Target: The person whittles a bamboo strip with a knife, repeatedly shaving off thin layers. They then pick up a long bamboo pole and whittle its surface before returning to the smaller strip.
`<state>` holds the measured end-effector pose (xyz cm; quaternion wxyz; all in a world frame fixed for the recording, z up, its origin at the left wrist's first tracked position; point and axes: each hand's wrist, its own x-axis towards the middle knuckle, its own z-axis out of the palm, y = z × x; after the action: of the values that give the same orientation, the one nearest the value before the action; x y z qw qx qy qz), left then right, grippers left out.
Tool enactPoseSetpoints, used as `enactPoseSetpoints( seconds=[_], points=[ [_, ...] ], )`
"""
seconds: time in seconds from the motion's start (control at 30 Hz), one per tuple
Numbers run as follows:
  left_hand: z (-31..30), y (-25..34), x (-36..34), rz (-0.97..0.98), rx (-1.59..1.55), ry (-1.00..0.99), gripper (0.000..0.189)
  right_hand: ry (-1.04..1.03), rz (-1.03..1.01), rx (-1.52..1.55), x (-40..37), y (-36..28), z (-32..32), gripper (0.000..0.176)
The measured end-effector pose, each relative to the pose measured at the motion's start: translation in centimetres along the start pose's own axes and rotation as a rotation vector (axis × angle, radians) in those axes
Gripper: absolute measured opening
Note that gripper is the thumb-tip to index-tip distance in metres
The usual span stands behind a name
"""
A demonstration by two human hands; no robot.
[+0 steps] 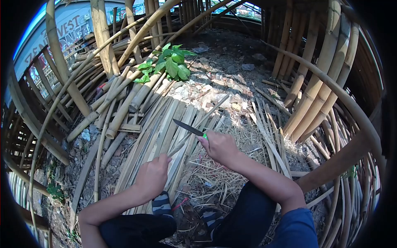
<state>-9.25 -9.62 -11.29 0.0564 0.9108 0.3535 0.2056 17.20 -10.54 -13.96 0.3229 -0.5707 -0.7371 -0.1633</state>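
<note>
My right hand (221, 148) is closed around the green handle of a knife (188, 127), whose dark blade points up and to the left. Lower and to the left, my left hand (152, 177) is closed on the near end of a thin bamboo strip (180, 144). The strip runs up and to the right from that hand, passing beneath the blade; whether the blade touches it I cannot tell. Many split bamboo strips (165, 124) lie on the ground beneath and beyond my hands. Thin shavings (219, 169) cover the ground in front of my legs.
Upright bamboo poles (322, 82) stand at the right, with a curved pole (351, 103) crossing near my right arm. More poles (120, 111) are piled at the left beside a leafy green plant (175, 64). Rubble (206, 84) lies farther ahead.
</note>
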Motion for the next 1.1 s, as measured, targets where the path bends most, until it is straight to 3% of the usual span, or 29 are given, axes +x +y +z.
enactPoseSetpoints(
  seconds=[0.1,0.17,0.33,0.4,0.43,0.47,0.53,0.67,0.73,0.8,0.87,0.97,1.1],
  points=[
    [0.0,-0.5,-0.3,-0.05,-0.059,0.044,0.017,0.088,-0.02,-0.03,0.1,1.5,0.1,0.041],
    [-0.6,-0.6,-0.7,-0.059,-0.058,0.034,0.017,0.032,0.14,-0.181,0.1,4.0,-0.5,0.043],
    [-0.4,-1.1,-1.1,-0.044,-0.067,0.039,0.017,-0.044,0.186,-0.209,-0.3,5.6,-0.9,0.044],
    [-0.5,-1.2,-1.2,-0.062,-0.049,0.065,0.017,-0.003,0.379,-0.273,0.1,7.7,-1.8,0.05],
    [-0.9,-1.0,-1.1,-0.06,-0.051,0.076,0.017,-0.134,0.57,-0.241,-0.2,9.7,-1.8,0.058],
    [-1.6,-0.7,-1.1,-0.02,-0.045,0.141,0.017,-0.127,0.566,-0.247,-1.2,11.8,-1.8,0.058],
    [-2.4,-1.0,-1.0,0.027,-0.027,0.197,0.017,-0.09,0.781,-0.307,-3.2,13.8,-1.5,0.064],
    [-1.9,-1.2,-0.3,-0.068,0.057,0.075,0.017,0.134,0.741,-0.182,-1.9,11.9,-3.1,0.061],
    [-1.4,-0.9,0.0,-0.111,0.043,0.007,0.017,0.281,0.621,0.107,-0.1,7.3,-4.3,0.053],
    [-0.9,-0.4,0.6,-0.121,0.019,0.026,0.018,0.172,0.351,0.193,0.2,3.4,-3.8,0.046],
    [-0.6,0.3,0.9,-0.11,0.044,0.036,0.018,0.003,0.228,0.299,0.2,-0.7,-2.9,0.043],
    [-0.4,0.9,1.3,-0.049,0.111,0.088,0.017,0.009,0.125,0.242,0.2,-3.4,-1.2,0.042],
    [-0.5,1.1,1.1,0.015,0.145,0.142,0.019,0.067,0.009,0.123,0.3,-2.0,-0.7,0.041]
  ],
)
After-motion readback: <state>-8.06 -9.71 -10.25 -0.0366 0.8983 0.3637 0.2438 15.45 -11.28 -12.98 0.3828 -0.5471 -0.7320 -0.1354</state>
